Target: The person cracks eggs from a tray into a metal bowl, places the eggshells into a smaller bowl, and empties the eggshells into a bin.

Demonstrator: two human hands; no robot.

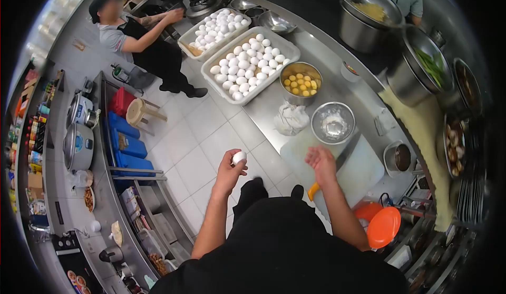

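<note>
While left hand point(230, 168) fingers pinch egg point(239, 157), right hand point(321, 162) hovers loosely spread over cutting board point(363, 170).

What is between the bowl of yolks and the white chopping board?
In the head view, a white cloth and a steel bowl sit between the yolk bowl and chopping board.

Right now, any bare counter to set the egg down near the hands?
Bare patch: the cutting board under the right hand, bordered by the empty steel bowl, the cloth and a small cup. Crowded: further along, the yolk bowl and egg trays. Left hand holds the egg over the floor.
</note>
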